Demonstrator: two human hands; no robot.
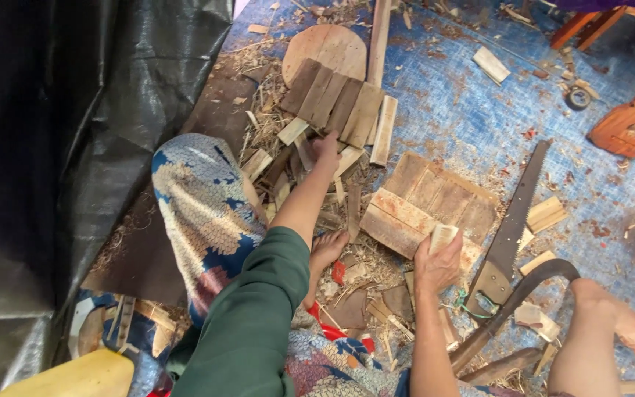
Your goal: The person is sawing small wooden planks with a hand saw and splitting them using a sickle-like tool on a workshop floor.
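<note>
Left hand (325,147) of you is stretched far out, fingers curled down into the heap of wood offcuts (295,173) just below the row of dark slats (332,99); if it already grips a piece or only touches, I cannot tell, the fingertips are hidden among the scraps. Right hand (439,261) is closed around a small pale wood block (444,237), held up just above the near edge of the flat panel of joined boards (428,202). So the step, as I judge, is sorting/picking: one piece is in the R hand, the L one is searching for another.

Next move needs a sure pinch on one single offcut, w/o dragging the neighbours. Mind the handsaw (512,220) lying just right of the panel, teeth outward, and your bare foot (328,250) between both arms, near the shavings.
</note>
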